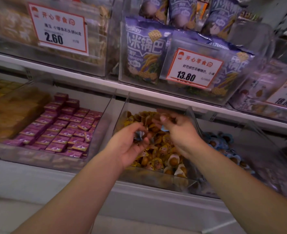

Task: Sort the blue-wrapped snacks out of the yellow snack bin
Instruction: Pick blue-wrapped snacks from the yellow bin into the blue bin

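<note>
Forearms are reaching into the yellow snack bin point(122, 114). Left hand point(131, 146) is clenching blue-wrapped snacks point(138, 136); right hand point(178, 130) is pinching another point(165, 127). Picking underway; next, transfer to the blue bin point(223, 146) alongside.

Above my hands I read price tag point(194, 68) "13.80"; up left, a tag point(58, 27) "2.60"; purple bags point(144, 51) "小米锅巴".

Motion-blurred fingers point(168, 118); far-right price tag point(285, 97) cropped.
</note>
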